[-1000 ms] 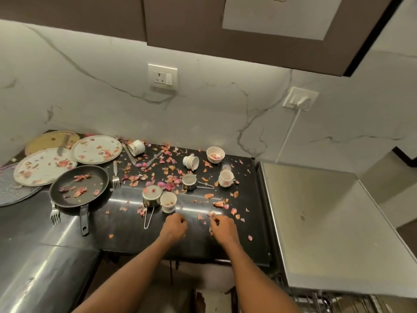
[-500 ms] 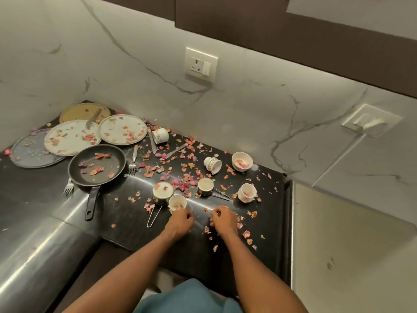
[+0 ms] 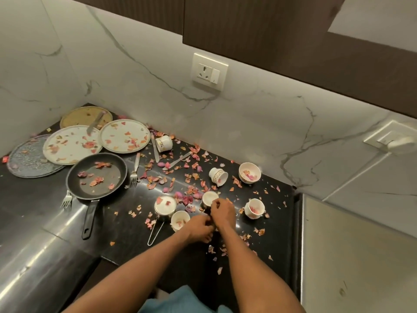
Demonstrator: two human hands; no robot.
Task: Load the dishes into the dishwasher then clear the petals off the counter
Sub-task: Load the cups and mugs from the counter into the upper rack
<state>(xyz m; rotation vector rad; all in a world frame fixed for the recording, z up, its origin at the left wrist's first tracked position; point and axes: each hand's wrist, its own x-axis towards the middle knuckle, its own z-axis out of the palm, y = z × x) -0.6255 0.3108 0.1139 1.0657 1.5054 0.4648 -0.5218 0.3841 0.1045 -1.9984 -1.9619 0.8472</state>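
Petals (image 3: 173,180) litter your black counter (image 3: 117,240). Left of the small steel cup (image 3: 209,198) lie the frying pan (image 3: 97,176) and plates (image 3: 125,136). Your right hand (image 3: 222,212) curls over that cup's near rim; your left hand (image 3: 199,229), fingers curled, sits just before it, grip unclear.

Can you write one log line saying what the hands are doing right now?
left hand: fingers curled by white cup | right hand: at small steel cup | petals: on counter

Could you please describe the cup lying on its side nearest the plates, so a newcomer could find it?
Start at the black frying pan, then the round plate behind it. Just right, near the wall, lies a white cup, tipped over beside a table knife.
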